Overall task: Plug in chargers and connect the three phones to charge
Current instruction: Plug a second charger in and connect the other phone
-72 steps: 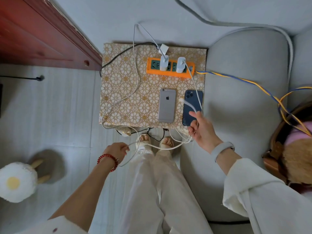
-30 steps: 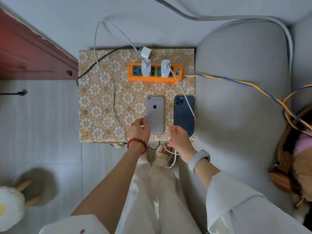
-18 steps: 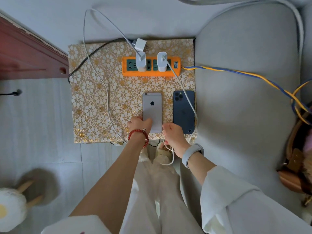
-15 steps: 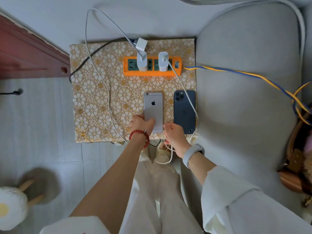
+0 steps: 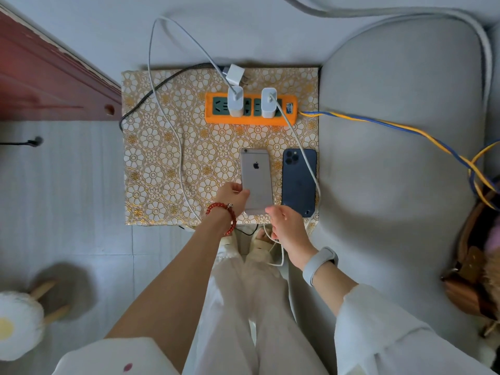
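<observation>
The step in hand looks to be connecting the silver phone [image 5: 257, 181], which lies back up near the front edge of the small table [image 5: 162, 163], just beside the dark blue phone [image 5: 299, 182] at the front right corner. The left hand [image 5: 232, 196] grips the silver phone's lower left side, fingers curled against its edge, seemingly steadying it. The right hand [image 5: 284, 228] sits at the phone's bottom end, fingers closed on a white cable [image 5: 273, 247] that loops down off the front edge; the plug tip itself is hidden under the fingers, so whether it is seated cannot be told. The next move probably calls for lining the plug up with the port and pushing it straight in while the left hand keeps the phone from sliding. At the back edge an orange power strip [image 5: 250, 110] carries two white chargers [image 5: 234, 104], and a third white charger [image 5: 235, 74] lies loose behind it. A cable from the right-hand charger runs across the blue phone toward its bottom end. Only two phones are in view, so a third phone and charger seem left to do. The table wears a gold floral cloth, with pale floor tiles to its left, a grey sofa [image 5: 392, 158] along its right edge, and a reddish wooden door [image 5: 40, 85] at the far left.
</observation>
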